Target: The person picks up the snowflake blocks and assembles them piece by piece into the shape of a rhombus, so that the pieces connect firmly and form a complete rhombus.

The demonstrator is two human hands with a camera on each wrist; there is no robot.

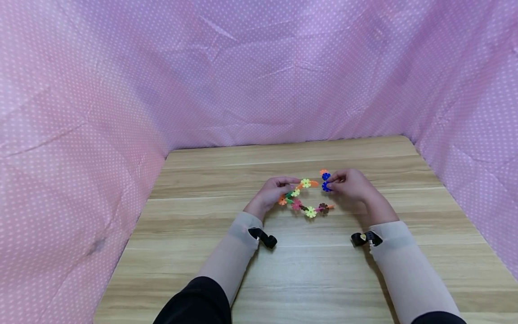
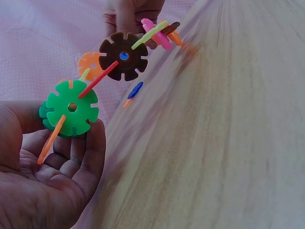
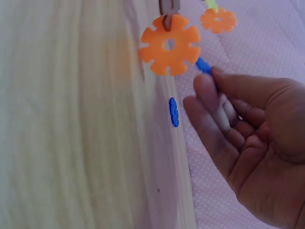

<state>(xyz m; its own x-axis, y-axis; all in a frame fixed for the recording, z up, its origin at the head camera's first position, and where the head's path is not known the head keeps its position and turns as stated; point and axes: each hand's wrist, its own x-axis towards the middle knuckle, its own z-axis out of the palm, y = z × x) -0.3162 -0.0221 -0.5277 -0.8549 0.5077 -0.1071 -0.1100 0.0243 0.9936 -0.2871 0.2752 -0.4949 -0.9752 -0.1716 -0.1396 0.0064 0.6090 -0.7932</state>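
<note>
My left hand (image 1: pixel 272 192) holds a curved chain of slotted, flower-shaped plastic discs between thumb and fingers. In the left wrist view a green disc (image 2: pixel 72 109) sits at the grip, with a brown disc (image 2: pixel 125 62) farther along. The chain's two ends point right; one end carries an orange disc (image 3: pixel 159 59). Between thumb and index finger, my right hand (image 1: pixel 353 185) pinches a blue disc (image 3: pixel 204 66), a short gap from the chain's upper end. Another blue disc (image 3: pixel 174 112) and a loose orange disc (image 1: pixel 323 172) lie on the table just behind that hand.
The wood-grain table (image 1: pixel 307 274) reaches back to a pink dotted cloth (image 1: pixel 283 81), which also hangs at both sides. Black straps with small devices (image 1: pixel 267 239) sit on both wrists over pale sleeves.
</note>
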